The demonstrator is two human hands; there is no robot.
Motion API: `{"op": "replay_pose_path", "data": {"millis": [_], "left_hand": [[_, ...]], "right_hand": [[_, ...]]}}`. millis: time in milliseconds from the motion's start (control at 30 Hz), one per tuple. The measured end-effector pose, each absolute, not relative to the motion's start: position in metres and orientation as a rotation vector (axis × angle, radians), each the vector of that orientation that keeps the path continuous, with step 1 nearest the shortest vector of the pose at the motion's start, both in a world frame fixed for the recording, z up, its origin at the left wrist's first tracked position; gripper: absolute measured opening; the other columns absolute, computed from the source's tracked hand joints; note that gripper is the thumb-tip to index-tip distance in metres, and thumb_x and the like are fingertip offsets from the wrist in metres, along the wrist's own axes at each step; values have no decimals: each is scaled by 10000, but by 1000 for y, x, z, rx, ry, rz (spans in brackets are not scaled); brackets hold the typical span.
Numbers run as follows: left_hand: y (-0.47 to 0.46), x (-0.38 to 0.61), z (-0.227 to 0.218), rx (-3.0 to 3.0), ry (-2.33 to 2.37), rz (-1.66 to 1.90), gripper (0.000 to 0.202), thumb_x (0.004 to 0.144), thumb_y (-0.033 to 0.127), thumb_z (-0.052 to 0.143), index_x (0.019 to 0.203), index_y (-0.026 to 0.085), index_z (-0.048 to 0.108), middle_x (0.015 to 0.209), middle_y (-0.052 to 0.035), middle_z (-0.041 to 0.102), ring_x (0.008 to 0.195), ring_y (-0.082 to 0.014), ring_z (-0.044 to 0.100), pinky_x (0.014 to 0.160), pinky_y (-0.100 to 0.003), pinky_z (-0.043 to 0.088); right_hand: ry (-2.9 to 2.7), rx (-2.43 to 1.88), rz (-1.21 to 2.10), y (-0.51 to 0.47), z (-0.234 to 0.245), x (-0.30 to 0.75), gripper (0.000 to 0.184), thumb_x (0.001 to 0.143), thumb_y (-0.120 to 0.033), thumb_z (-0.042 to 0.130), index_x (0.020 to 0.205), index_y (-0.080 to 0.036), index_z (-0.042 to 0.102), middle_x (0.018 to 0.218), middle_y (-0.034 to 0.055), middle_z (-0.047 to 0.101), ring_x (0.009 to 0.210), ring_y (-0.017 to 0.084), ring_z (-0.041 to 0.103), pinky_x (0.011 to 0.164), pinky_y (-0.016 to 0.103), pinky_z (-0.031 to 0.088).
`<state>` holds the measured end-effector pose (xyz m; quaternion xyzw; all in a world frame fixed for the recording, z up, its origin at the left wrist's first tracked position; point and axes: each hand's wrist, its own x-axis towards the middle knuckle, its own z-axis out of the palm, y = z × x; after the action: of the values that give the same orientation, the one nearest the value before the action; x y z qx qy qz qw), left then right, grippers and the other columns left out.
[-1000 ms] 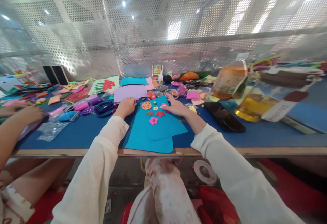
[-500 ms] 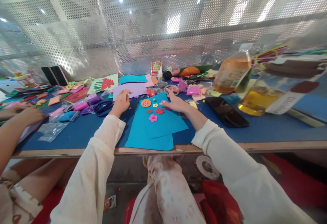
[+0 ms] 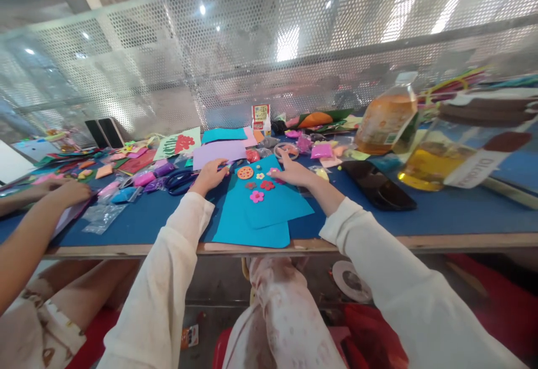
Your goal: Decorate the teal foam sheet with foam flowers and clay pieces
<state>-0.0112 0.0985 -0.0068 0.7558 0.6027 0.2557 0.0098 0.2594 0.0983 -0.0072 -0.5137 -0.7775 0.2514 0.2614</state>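
Note:
Two overlapping turquoise felt sheets (image 3: 269,212) lie on the blue table (image 3: 441,217) in front of me. On the upper sheet sit small cut-outs: an orange dotted circle (image 3: 245,173), a red flower (image 3: 267,185) and a pink flower (image 3: 256,196). My left hand (image 3: 210,175) rests at the sheet's left edge, fingers curled, its tips over a lilac sheet (image 3: 218,153). My right hand (image 3: 292,171) lies on the sheet's upper right corner, fingers stretched, touching a small pink piece (image 3: 273,173). Blue-handled scissors (image 3: 179,181) lie left of my left hand.
A black phone (image 3: 378,187) lies right of my right arm. An orange-liquid bottle (image 3: 384,119) and a yellow-liquid jar (image 3: 445,161) lie further right. Felt scraps, small bags and a glue bottle (image 3: 260,118) crowd the back. Another person's hands (image 3: 69,192) work at the left. A perforated metal screen (image 3: 252,60) stands behind.
My left hand has slid up from the sheet's edge towards the lilac sheet. The right hand stays at the sheet's corner. The view has shifted slightly.

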Motion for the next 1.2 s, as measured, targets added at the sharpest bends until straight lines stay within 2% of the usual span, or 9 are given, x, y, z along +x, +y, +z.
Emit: {"op": "replay_pose_path", "data": {"millis": [67,133,300,433,567,667,767,900,1200], "left_hand": [[97,-10,-7,2354,1890,771,364,880,297,382,1188,161,521,1001,-56,666,988,-178,587,902,-292,425],[97,-9,-9,2354,1910,750,382,901,300,329,1196,147,516,1009,-71,667,992,-185,589,900,-304,425],[103,-13,-14,2420,1904,652,347,826,323,479,1109,151,584,1112,-93,627,1026,-217,572,900,-317,424],[103,-18,-14,2481,1853,580,298,824,370,471,961,179,654,1019,-77,659,979,-228,591,868,-326,440],[100,-20,-12,2522,1834,556,249,804,382,506,863,208,674,919,-64,672,1077,-246,542,896,-330,421],[98,-18,-12,2572,1848,572,233,788,380,533,824,194,669,887,-73,660,995,-241,566,882,-343,423],[98,-14,-13,2645,1883,600,244,778,382,554,810,163,656,875,-89,646,904,-232,565,842,-347,432],[96,-9,-12,2689,1931,519,238,791,370,552,809,151,643,854,-95,626,884,-228,546,823,-340,431],[91,-1,-11,2690,2038,490,231,792,354,553,848,136,604,947,-144,596,1015,-291,493,870,-398,390]], "right_hand": [[-2109,-1395,677,100,-8,259,945,712,-415,589,1434,-111,60,1416,178,320,1255,284,390,1012,398,324],[-2118,-1399,677,101,-9,259,951,715,-416,587,1434,-109,46,1413,184,323,1251,284,395,1009,402,327],[-2129,-1419,676,101,-9,259,951,721,-419,578,1435,-109,31,1426,184,297,1273,275,364,1019,397,312],[-2124,-1426,681,99,-7,259,936,722,-414,578,1433,-103,55,1410,189,328,1256,277,390,1010,391,327],[-2127,-1428,677,96,-4,259,926,728,-399,575,1433,-104,53,1404,182,342,1253,278,394,1010,397,328],[-2157,-1411,657,94,-2,258,891,728,-378,578,1430,-113,98,1412,176,330,1228,289,423,1010,402,328],[-2181,-1385,640,94,-2,258,842,734,-362,572,1424,-138,145,1415,161,333,1211,289,444,1005,404,334],[-2178,-1377,646,97,-4,259,840,734,-380,572,1421,-132,156,1417,162,329,1228,286,424,1004,398,338],[-2169,-1383,646,101,-8,259,870,721,-413,584,1421,-134,149,1421,154,324,1258,276,386,1024,398,309]]}}
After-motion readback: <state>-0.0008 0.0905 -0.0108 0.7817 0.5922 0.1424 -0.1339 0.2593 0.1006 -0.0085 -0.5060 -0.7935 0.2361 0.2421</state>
